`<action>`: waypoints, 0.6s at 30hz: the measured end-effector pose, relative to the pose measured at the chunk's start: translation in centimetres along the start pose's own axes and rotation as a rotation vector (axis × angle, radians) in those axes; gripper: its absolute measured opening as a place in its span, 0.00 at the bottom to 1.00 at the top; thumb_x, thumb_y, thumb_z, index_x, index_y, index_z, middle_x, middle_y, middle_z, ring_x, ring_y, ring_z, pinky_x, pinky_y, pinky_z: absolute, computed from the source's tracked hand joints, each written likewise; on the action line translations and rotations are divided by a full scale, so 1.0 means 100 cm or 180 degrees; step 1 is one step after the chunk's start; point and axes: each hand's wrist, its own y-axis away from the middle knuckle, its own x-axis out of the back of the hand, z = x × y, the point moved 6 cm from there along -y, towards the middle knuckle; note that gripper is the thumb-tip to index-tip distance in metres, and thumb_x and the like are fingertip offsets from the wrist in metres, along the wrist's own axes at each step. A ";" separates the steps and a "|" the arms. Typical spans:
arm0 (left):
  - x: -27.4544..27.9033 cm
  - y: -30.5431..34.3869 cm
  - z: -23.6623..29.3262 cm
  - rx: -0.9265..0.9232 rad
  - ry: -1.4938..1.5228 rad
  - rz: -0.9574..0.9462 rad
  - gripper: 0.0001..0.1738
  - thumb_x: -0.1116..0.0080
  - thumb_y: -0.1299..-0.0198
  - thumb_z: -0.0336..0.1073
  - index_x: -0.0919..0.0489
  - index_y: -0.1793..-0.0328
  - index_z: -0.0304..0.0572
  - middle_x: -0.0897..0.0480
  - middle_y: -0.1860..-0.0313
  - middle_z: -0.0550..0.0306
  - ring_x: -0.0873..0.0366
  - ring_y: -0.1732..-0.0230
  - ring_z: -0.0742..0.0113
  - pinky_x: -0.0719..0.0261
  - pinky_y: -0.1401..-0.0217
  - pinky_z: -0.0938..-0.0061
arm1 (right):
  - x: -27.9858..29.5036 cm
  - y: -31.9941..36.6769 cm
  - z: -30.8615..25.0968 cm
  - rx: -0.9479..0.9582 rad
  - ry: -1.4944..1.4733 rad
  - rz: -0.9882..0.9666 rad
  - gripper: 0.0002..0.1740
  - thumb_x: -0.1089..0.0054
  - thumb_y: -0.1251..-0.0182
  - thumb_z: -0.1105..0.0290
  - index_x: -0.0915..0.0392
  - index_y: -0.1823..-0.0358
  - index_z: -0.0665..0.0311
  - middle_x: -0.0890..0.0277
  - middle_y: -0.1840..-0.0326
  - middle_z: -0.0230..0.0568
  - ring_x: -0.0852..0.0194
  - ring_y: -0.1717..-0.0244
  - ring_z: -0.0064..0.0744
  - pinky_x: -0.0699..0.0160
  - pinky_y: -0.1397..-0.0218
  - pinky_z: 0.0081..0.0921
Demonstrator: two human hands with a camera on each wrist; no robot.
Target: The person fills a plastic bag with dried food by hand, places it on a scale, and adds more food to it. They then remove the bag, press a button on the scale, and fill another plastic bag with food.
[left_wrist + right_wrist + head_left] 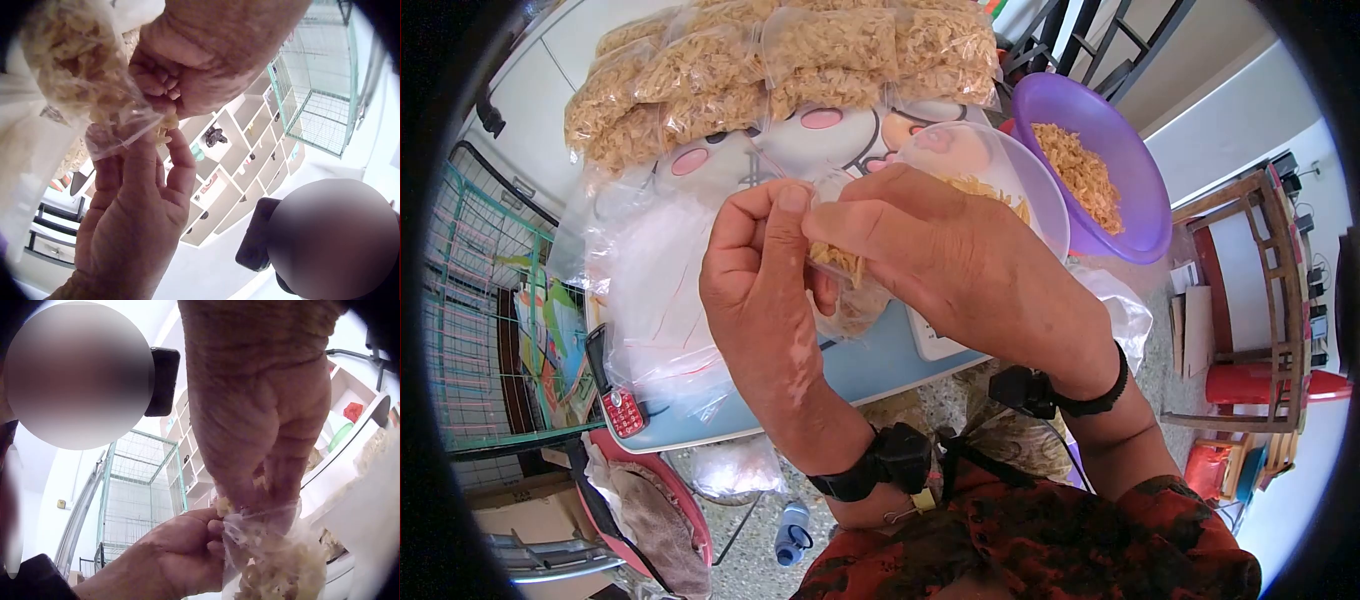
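Observation:
Both hands meet over the table at the mouth of a small clear plastic bag [72,69] filled with pale yellow-brown dried flakes. My left hand [765,285] pinches the bag's edge between thumb and fingers. From the other side, my right hand [960,255] grips the bag's top with its fingertips, close against the left ones. A few flakes [836,260] show at the opening between the hands. In the right wrist view the full part of the bag [275,569] hangs beneath the fingers. The right fingertips are partly hidden behind the film.
Filled bags [830,45] lie stacked along the table's far side. A translucent bowl [1052,205] and a purple basin [1145,175] with flakes stand right. Empty plastic bags [655,270] are spread left, near a red phone [622,412]. A white device [940,343] sits under the right forearm.

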 end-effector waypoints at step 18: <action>0.004 0.006 0.010 0.0006 -0.0223 0.0144 0.09 0.37 0.32 0.38 0.19 0.56 0.40 0.25 0.75 0.69 0.38 0.81 0.87 0.46 0.82 0.89 | 0.001 -0.009 -0.001 -0.0454 0.0115 0.0126 0.10 0.34 0.40 0.72 0.25 0.59 0.65 0.23 0.63 0.44 0.21 0.62 0.48 0.23 0.64 0.38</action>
